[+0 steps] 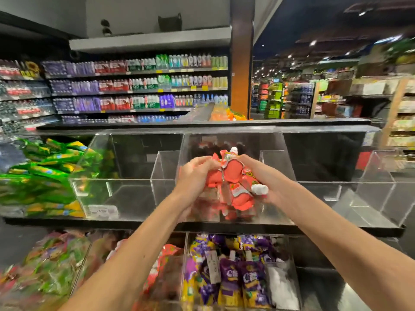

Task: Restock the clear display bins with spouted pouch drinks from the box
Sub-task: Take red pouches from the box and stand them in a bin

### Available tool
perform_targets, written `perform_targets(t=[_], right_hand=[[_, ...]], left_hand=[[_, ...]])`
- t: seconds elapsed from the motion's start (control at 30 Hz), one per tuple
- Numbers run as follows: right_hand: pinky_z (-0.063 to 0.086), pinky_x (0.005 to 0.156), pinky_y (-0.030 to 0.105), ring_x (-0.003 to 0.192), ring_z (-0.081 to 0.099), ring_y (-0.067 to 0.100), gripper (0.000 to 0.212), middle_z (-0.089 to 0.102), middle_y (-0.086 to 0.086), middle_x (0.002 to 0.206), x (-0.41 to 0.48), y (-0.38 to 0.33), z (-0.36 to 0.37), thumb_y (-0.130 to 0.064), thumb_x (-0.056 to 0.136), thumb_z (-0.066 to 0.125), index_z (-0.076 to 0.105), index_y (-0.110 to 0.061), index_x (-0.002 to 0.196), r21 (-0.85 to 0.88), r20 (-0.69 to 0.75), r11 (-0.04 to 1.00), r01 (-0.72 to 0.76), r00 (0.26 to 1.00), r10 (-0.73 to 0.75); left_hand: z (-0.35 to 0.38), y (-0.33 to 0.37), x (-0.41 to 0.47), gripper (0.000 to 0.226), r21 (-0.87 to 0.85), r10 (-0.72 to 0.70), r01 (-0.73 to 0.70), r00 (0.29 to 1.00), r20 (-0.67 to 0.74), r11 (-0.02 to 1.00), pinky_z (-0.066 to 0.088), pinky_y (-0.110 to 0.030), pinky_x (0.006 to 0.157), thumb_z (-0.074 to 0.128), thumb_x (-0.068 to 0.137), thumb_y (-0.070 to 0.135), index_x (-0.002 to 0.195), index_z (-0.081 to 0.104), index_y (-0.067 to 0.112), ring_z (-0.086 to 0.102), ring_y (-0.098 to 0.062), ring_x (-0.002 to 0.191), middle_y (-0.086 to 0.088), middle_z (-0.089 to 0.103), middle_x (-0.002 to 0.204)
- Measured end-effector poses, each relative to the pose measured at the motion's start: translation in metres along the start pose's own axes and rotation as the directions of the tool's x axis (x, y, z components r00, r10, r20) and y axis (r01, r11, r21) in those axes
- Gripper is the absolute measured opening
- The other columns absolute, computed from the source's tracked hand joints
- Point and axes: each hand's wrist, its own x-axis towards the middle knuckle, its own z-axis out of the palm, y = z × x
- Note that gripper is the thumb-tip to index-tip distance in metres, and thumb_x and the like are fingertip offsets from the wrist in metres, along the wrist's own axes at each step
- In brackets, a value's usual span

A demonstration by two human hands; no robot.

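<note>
**Current state.** We hold a bundle of red spouted pouches (233, 176), soft plastic film with white screw caps, between both grips. The left grip (195, 173) has its fingers curled round the left side of the bundle. The right grip (266, 178) is curled round the right side, and one white cap protrudes beside its palm. The bundle sits over the opening of the middle clear acrylic display bin (278, 162), which stands on the upper black shelf (336, 228). Red shapes at the bottom of this bin appear to be more pouches of the same kind, but blur prevents a firm reading. The box is not in view.

**Handling.** We judge the pouches to be liquid-filled, so the bundle is fairly heavy for its bulk. The bodies are soft and yield under pressure. The film looks smooth, so single pouches are likely to slide out of a loose hold. The spout and cap are the only stiff parts.

**Where to hold.** We press the bundle from both sides across the pouch bodies, or take single pouches by the spout neck. We lower them into the bin rather than drop them, since the seams may split.
</note>
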Motion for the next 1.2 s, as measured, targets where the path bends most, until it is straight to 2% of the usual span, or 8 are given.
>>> perform_targets(t=[0.1,0.23,0.33,0.5,0.73,1.0,1.1,1.2], right_hand=[[0.043,0.036,0.017,0.037,0.057,0.015,0.045,0.061,0.005,0.052,0.018,-0.008,0.008,-0.033,0.101,0.046,0.059,-0.008,0.066,0.020,-0.073,1.000,0.001,0.997,0.000],[0.048,0.049,0.021,0.052,0.057,0.015,0.039,0.061,0.004,0.061,0.039,-0.022,0.008,-0.038,0.089,0.062,0.066,-0.016,0.057,-0.056,-0.171,0.998,-0.005,0.985,-0.004],[0.053,0.061,0.028,0.061,0.063,0.017,0.030,0.067,0.004,0.071,0.050,-0.024,0.003,-0.041,0.090,0.064,0.067,-0.016,0.073,-0.121,-0.266,0.991,-0.050,0.964,0.016],[0.054,0.045,0.022,0.046,0.064,0.012,0.037,0.067,0.002,0.059,0.067,-0.018,-0.008,-0.045,0.097,0.056,0.064,-0.015,0.077,-0.125,-0.298,0.987,-0.104,0.952,0.063],[0.058,0.085,0.039,0.086,0.069,0.023,0.049,0.073,0.008,0.102,0.095,-0.026,-0.018,-0.052,0.085,0.069,0.071,-0.010,0.110,-0.182,-0.246,0.977,-0.108,0.967,0.061],[0.056,0.052,0.023,0.055,0.068,0.013,0.038,0.073,0.002,0.071,0.120,-0.015,-0.037,-0.048,0.093,0.060,0.071,-0.011,0.092,-0.149,-0.221,0.978,-0.144,0.969,0.109],[0.060,0.062,0.030,0.076,0.073,0.021,0.055,0.076,0.010,0.098,0.120,-0.014,-0.036,-0.049,0.081,0.074,0.069,-0.006,0.116,-0.151,-0.207,0.979,-0.135,0.973,0.102],[0.060,0.085,0.043,0.095,0.073,0.028,0.078,0.075,0.013,0.105,0.120,-0.011,-0.034,-0.057,0.061,0.081,0.068,-0.008,0.120,-0.160,-0.193,0.977,-0.138,0.975,0.106]], left_hand=[[-0.019,-0.001,0.016,0.028,-0.072,0.021,-0.008,0.985,0.174,0.997,0.058,-0.033,0.078,0.065,0.088,0.014,0.116,0.069,0.017,0.071,-0.010,0.083,-0.003,0.076,0.096],[-0.041,0.001,0.037,0.045,-0.098,0.046,-0.032,0.989,0.143,0.995,0.059,-0.030,0.079,0.076,0.085,0.015,0.122,0.051,0.016,0.072,-0.016,0.088,-0.007,0.071,0.110],[-0.050,-0.001,0.053,0.034,0.184,0.220,-0.224,0.975,0.042,0.957,0.052,-0.013,0.064,0.082,0.079,0.018,0.107,0.063,0.018,0.068,-0.006,0.081,-0.001,0.070,0.099],[-0.048,-0.009,0.074,0.026,0.580,0.462,-0.414,0.884,0.072,0.702,0.053,-0.021,0.078,0.078,0.082,0.019,0.107,0.068,0.019,0.067,-0.011,0.091,0.003,0.072,0.098],[-0.017,-0.017,0.126,0.019,0.868,0.435,-0.423,0.854,0.286,0.260,0.051,-0.041,0.089,0.061,0.095,0.015,0.114,0.062,0.013,0.066,-0.030,0.102,-0.008,0.069,0.110],[-0.008,-0.032,0.158,0.019,0.927,0.278,-0.308,0.890,0.361,-0.215,0.047,-0.040,0.083,0.043,0.102,0.016,0.118,0.054,0.011,0.064,-0.033,0.107,-0.011,0.066,0.116],[-0.007,-0.034,0.161,0.031,0.878,0.224,-0.282,0.895,0.386,-0.387,0.042,-0.036,0.090,0.042,0.103,0.013,0.133,0.049,0.013,0.048,-0.028,0.125,-0.009,0.055,0.131],[-0.002,-0.034,0.161,0.043,0.870,0.147,-0.289,0.917,0.372,-0.400,0.038,-0.039,0.096,0.043,0.101,0.013,0.145,0.041,0.017,0.038,-0.029,0.133,-0.010,0.046,0.140]])
